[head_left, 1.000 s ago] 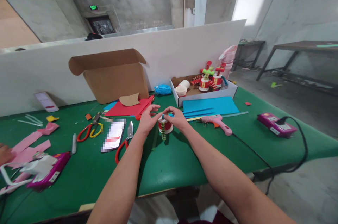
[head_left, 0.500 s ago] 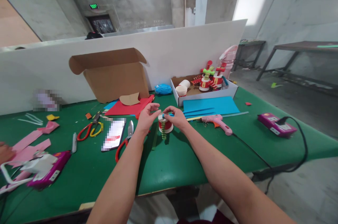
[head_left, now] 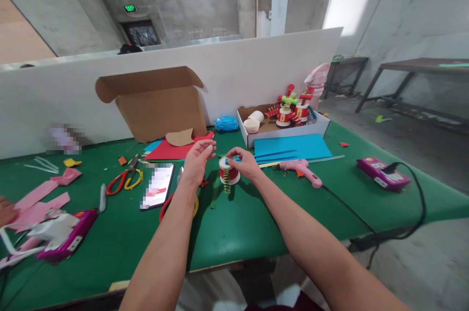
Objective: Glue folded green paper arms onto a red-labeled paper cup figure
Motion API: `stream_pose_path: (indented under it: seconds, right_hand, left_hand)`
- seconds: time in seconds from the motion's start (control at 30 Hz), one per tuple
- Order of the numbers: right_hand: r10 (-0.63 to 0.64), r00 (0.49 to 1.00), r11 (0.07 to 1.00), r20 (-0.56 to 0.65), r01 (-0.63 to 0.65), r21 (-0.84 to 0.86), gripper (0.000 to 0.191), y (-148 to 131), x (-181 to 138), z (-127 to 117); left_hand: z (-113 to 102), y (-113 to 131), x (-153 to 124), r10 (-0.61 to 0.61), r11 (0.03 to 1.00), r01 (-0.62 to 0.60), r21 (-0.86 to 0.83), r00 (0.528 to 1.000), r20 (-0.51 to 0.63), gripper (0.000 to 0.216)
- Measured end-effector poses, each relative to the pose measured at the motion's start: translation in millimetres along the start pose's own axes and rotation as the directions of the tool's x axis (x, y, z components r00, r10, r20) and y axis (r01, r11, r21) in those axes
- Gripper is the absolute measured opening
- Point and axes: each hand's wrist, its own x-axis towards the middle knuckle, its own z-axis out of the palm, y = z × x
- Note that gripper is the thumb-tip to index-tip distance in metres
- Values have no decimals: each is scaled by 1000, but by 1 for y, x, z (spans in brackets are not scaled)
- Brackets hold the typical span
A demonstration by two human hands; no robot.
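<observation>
White paper cup with a red band (head_left: 235, 174): in the head view it stands upside down on the green table (head_left: 227, 233), left of the pink plastic glue gun (head_left: 302, 167). Your right hand (head_left: 246, 164), just left of the gun, is in a narrow pinch on a thin blue paper strip (head_left: 227, 160) at the cup's top. Your left hand (head_left: 197, 162), farther left of the gun, is loosely curled, apart from the cup, with nothing showing in it. The step in hand seems to be setting that strip in place; the next move probably calls for steady pressure there, the left hand free to brace the cup. Its wide white rim flares at the bottom, and a green zigzag paper spring (head_left: 226, 181) hangs down the near side. Whether the strip is stuck, you cannot tell.
</observation>
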Motion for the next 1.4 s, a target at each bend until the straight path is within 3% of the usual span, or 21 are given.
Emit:
stream_pose_path:
  seconds: [0.23, 0.43, 0.7, 0.97, 1.2, 1.4]
  right_hand:
    - [-7, 1000, 995, -12, 9, 98, 9, 2, 0, -1]
    - [15, 1000, 980, -26, -10, 199, 12, 6, 1, 1]
    - [32, 999, 944, 1, -31, 329, 20, 5, 2, 0]
    - [12, 994, 951, -107, 22, 309, 23, 2, 4, -5]
    - [13, 980, 957, -200, 46, 288, 32, 7, 8, -6]
    - [2, 986, 961, -165, 44, 274, 31, 0, 5, -6]
  left_hand:
    - [-2, -5, 2, -12, 979, -4, -206, 997, -79, 27]
    - [1, -4, 1, 18, 962, -30, -270, 999, -47, 33]
    - [0, -5, 2, 30, 983, -49, -174, 993, -111, 44]
    - [3, -3, 1, 69, 991, -81, -105, 991, -118, 30]
    - [7, 1, -2, 67, 993, -55, 101, 991, -115, 50]
    - [6, 2, -3, 83, 984, -64, 164, 990, -116, 47]
